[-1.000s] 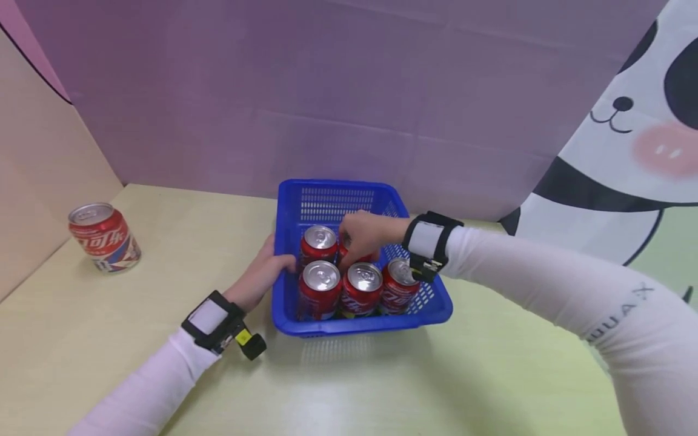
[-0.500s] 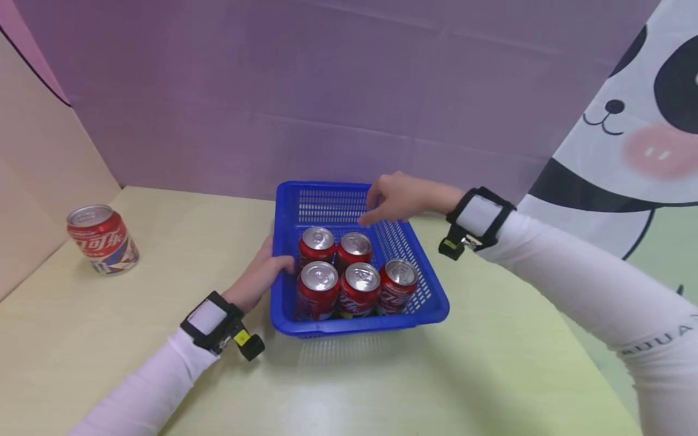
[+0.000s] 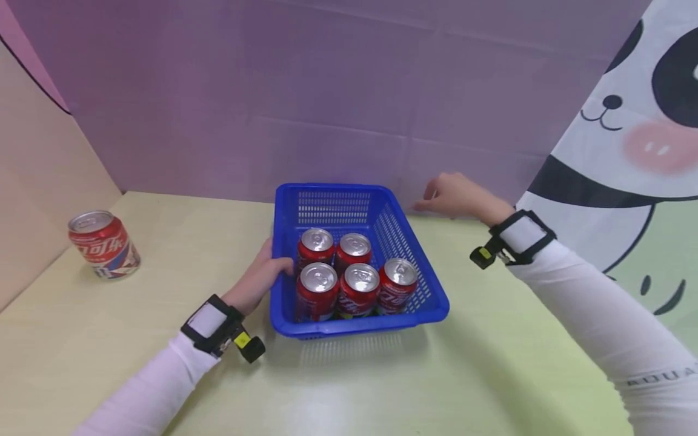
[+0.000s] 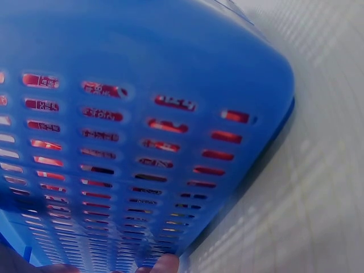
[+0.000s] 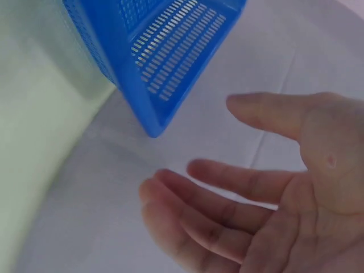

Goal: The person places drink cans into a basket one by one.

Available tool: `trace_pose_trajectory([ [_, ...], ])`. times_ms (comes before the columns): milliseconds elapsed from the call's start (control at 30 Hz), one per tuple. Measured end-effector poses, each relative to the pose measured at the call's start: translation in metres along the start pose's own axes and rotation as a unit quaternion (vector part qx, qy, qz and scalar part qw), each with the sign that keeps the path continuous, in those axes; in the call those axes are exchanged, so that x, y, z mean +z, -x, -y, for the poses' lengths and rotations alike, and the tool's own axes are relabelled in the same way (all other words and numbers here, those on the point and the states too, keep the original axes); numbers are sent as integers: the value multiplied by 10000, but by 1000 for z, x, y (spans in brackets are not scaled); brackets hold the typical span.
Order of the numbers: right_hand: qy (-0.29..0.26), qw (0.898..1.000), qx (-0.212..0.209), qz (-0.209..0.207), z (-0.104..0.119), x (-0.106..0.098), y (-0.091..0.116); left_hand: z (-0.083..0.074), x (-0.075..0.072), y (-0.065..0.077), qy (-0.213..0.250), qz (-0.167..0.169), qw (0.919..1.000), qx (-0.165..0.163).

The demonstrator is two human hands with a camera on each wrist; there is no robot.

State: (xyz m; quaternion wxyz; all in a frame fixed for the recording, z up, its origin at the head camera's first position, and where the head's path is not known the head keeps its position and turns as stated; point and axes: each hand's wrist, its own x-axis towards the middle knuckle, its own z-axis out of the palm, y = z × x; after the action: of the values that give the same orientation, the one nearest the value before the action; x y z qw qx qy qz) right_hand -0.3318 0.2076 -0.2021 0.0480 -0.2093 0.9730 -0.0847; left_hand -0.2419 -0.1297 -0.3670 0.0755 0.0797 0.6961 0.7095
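A blue plastic basket (image 3: 360, 327) with slotted walls stands mid-table. Inside it are several red soda cans with silver tops, two in a back row, such as this can (image 3: 354, 248), and three along the front, such as this can (image 3: 362, 281). My left hand (image 3: 256, 278) holds the basket's left rim, thumb hooked over it and the other fingers at the outer wall. In the left wrist view, fingertips (image 4: 166, 264) show low against the slotted basket wall (image 4: 142, 45). My right hand (image 3: 458, 195), fingers loosely bent and holding nothing, hovers beyond the basket's back right corner.
Another red soda can (image 3: 105, 245) stands upright at the far left of the pale table (image 3: 218, 387). A purple backdrop (image 3: 327, 91) rises right behind the basket; a panda-print sheet (image 3: 594, 230) hangs at the right.
My right hand has let go of a can in the basket's back row, lifted out and moved right past the rim. My left hand has stayed on the basket.
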Motion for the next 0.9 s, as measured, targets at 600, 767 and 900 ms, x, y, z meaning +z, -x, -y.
trace_pose_trajectory([
  [600, -2937, 9480, 1207, -242, -20, 88, 22, 0, 11, -7, 68, 19, 10000, 14],
  [767, -2998, 9493, 934, -126, -27, 94, 20, 0, 10, -4, 33, 32, 10000, 22],
  [900, -3262, 9414, 855, -54, -29, 101, 22, 1, 9, -3, 33, -4, 10000, -4],
])
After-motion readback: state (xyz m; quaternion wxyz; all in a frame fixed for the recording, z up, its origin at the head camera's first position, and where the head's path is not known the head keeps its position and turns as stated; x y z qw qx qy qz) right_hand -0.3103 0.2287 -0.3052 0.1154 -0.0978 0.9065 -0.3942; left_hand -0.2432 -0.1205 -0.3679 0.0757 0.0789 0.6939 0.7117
